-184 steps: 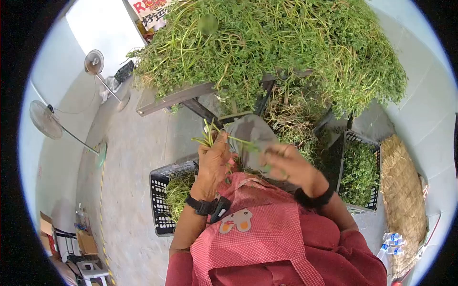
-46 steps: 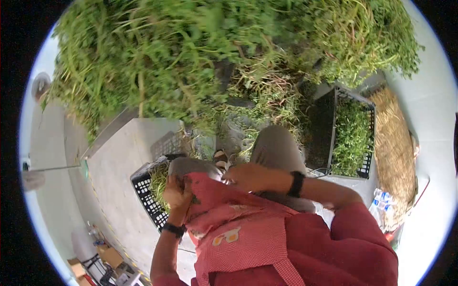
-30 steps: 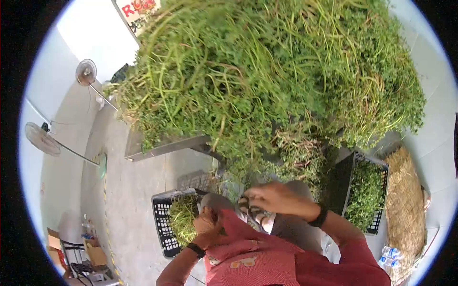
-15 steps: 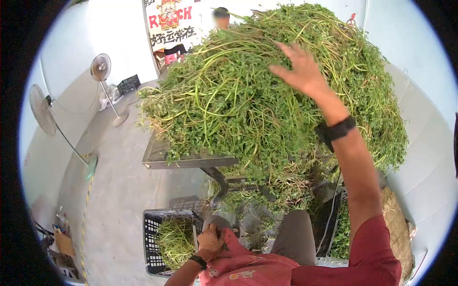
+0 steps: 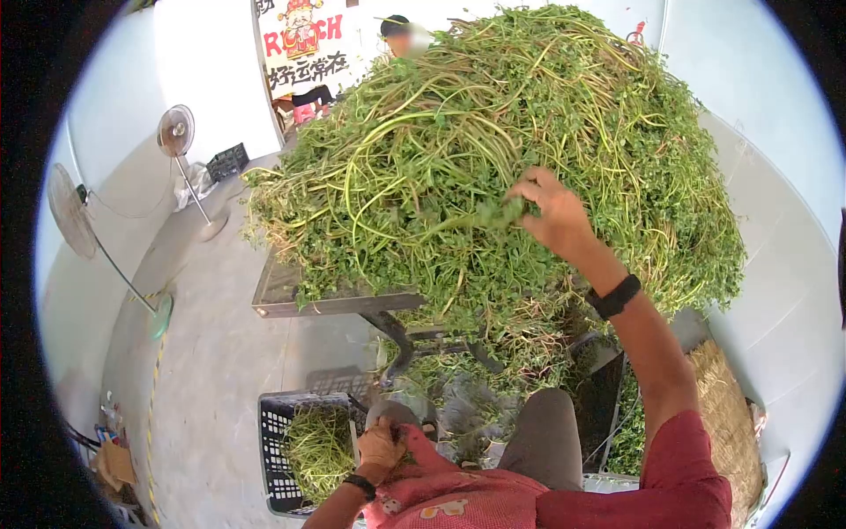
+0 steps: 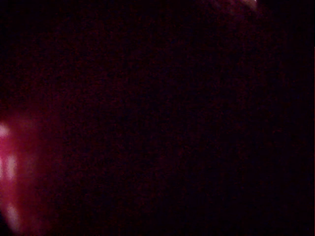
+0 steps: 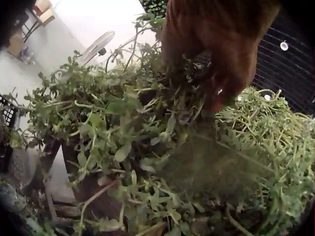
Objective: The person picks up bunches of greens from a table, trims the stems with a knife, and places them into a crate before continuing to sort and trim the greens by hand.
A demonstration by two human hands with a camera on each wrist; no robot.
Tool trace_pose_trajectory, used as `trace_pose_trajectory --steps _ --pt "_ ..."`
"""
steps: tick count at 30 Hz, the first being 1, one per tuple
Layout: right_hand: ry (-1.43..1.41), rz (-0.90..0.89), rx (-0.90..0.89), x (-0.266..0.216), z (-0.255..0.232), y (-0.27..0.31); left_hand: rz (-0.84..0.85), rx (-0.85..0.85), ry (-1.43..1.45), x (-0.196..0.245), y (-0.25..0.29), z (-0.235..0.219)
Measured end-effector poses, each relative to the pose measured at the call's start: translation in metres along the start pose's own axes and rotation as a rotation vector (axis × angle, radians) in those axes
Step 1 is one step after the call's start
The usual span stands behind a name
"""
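Note:
A large heap of leafy greens [image 5: 423, 167], with small rounded leaves like purslane, covers the table in front of me. Over its near side my right hand [image 5: 557, 216] pinches a sprig of greens [image 5: 493, 214], blurred by motion. In the right wrist view, the curled fingers [image 7: 221, 83] are in among leaves and stems. Low at my lap, my left hand [image 5: 381, 448] grips the bunched edge of the pink apron [image 5: 432, 467] beside the knee. The left wrist view is nearly all dark, with only a reddish patch at its left.
At lower left stands a black crate [image 5: 273, 450] holding cut stems. Beneath the table [image 5: 326, 301] lies a pile of loose stems [image 5: 520, 353]. A rolled straw mat [image 5: 724, 414] is at right. Fans [image 5: 176, 132] stand at left, and another person [image 5: 401, 37] is behind the heap.
Earlier, both hands worked on stems over the lap. The left hand now holds the apron. The right hand rose open over the heap, then came down towards me and took hold of greens.

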State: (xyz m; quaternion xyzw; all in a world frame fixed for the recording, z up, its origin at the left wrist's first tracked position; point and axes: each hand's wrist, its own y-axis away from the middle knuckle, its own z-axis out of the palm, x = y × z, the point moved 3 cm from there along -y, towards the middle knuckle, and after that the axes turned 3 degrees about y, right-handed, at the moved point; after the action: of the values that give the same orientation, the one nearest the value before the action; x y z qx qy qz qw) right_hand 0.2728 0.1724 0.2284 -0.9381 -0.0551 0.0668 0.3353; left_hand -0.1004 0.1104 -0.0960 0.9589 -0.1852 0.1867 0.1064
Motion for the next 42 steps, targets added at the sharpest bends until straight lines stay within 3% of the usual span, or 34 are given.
trace_pose_trajectory --steps 3,6,9,10,12,15,20,21,25,28,30,31,34,37,39,40,42 --pt "-0.115 -0.064 -0.061 -0.007 -0.006 0.002 0.029 0.086 -0.075 0.012 0.005 -0.01" --pt "-0.16 -0.048 -0.012 -0.004 -0.017 -0.011 -0.028 0.054 0.005 0.0 0.0 0.004" --pt "-0.633 -0.004 0.124 0.009 -0.024 -0.032 -0.015 0.048 0.024 0.009 0.002 -0.005" --pt "-0.628 -0.007 0.12 0.012 -0.028 -0.041 -0.015 0.049 0.03 0.011 0.003 -0.007" --pt "-0.493 0.325 0.135 0.026 -0.031 -0.055 0.001 0.024 -0.008 0.011 0.006 -0.009" --pt "-0.453 0.342 0.181 0.04 -0.007 -0.073 0.097 0.091 -0.044 0.001 0.004 -0.001" --pt "-0.261 0.462 0.083 0.027 0.013 -0.084 0.041 0.032 0.016 0.001 0.006 -0.006" --pt "-0.222 0.401 0.156 0.039 0.019 -0.087 0.017 0.023 0.042 -0.002 0.006 -0.004" --pt "-0.193 0.558 0.146 0.06 -0.012 -0.084 0.071 0.111 0.049 -0.003 0.01 -0.004" --pt "-0.339 0.594 0.259 0.071 -0.025 -0.074 0.041 0.059 0.125 -0.003 0.004 -0.004" --pt "-0.738 0.791 0.475 0.061 -0.026 -0.06 0.022 0.051 0.105 0.0 0.005 -0.007" --pt "-0.843 0.87 0.472 0.067 -0.025 -0.056 0.019 0.047 0.106 -0.003 0.004 -0.002" --pt "-0.915 0.874 0.364 0.079 -0.017 -0.046 -0.005 0.021 0.167 -0.011 0.0 0.003" --pt "-0.969 0.858 0.259 0.055 -0.005 -0.033 0.044 0.172 0.368 -0.008 -0.002 -0.007" --pt "-1.026 0.833 0.205 0.045 0.0 -0.028 0.179 0.311 0.67 -0.011 -0.008 -0.005" --pt "-0.954 0.748 0.103 0.042 0.002 -0.029 0.178 0.311 0.668 -0.007 -0.008 -0.012" --pt "-0.882 0.668 0.006 0.037 0.003 -0.029 0.039 0.109 0.519 0.011 -0.01 -0.035"
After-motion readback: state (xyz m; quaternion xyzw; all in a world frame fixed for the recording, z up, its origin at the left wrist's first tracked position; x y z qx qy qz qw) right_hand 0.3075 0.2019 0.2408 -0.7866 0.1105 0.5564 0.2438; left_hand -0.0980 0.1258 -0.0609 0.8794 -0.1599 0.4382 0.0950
